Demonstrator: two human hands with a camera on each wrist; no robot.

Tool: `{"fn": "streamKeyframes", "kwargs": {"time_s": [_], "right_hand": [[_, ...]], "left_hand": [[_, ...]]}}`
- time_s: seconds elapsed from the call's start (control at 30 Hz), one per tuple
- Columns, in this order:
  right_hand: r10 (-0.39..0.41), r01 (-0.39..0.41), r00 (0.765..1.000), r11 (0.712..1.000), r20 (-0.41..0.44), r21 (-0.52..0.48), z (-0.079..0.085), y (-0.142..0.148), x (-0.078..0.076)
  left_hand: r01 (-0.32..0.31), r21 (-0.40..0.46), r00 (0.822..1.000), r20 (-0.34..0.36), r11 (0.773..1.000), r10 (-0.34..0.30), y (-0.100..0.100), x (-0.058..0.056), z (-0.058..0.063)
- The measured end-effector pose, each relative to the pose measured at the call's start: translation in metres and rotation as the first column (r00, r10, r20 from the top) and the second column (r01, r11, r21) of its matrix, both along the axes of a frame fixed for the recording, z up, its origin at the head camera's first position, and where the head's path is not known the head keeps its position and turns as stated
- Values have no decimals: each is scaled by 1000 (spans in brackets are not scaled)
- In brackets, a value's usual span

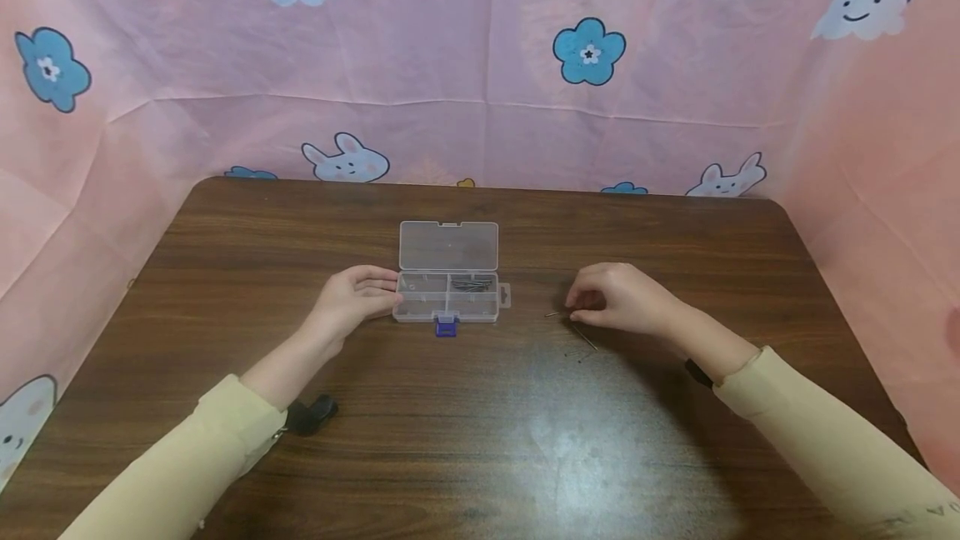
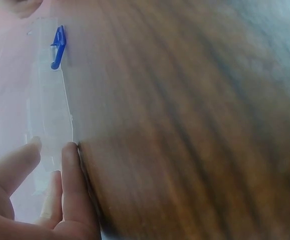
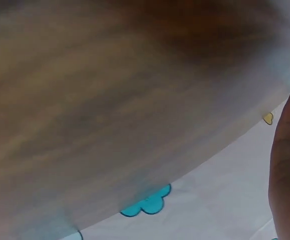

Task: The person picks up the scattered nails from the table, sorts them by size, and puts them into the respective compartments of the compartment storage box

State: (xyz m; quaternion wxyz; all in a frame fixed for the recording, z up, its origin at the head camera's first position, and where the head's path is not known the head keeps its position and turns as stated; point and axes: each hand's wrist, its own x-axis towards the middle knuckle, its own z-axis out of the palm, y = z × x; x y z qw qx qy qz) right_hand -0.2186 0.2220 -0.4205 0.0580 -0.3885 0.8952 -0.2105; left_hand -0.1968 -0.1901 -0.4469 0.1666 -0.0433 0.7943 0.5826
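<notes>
A clear plastic compartment box stands with its lid raised at the back. A blue latch hangs at its front. My left hand holds the left end, thumb over the rim and fingers against the outside; the left wrist view shows the fingers along the wall. Thin grey nails lie in the back right compartment. On the table to the right, my right hand has thumb and fingertips curved down over a few loose thin nails; whether it pinches one I cannot tell.
The brown wooden table ends at a pink printed cloth behind and at both sides. Black wrist camera parts show under the left cuff and by the right cuff. A glare patch lies at the table's front centre-right.
</notes>
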Motion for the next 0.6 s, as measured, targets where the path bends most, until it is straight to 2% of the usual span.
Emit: {"fn": "streamKeyframes", "kwargs": {"time_s": [0.17,0.6], "right_hand": [[-4,4,999,1000,36,5,-6,7,5],[-9,9,998,1000,59,2,-16,13,10]], "left_hand": [[9,4,1000,-3,1000,-9,0,0,0],[10,-7,1000,-2,1000,-10,-2,1,0]]}}
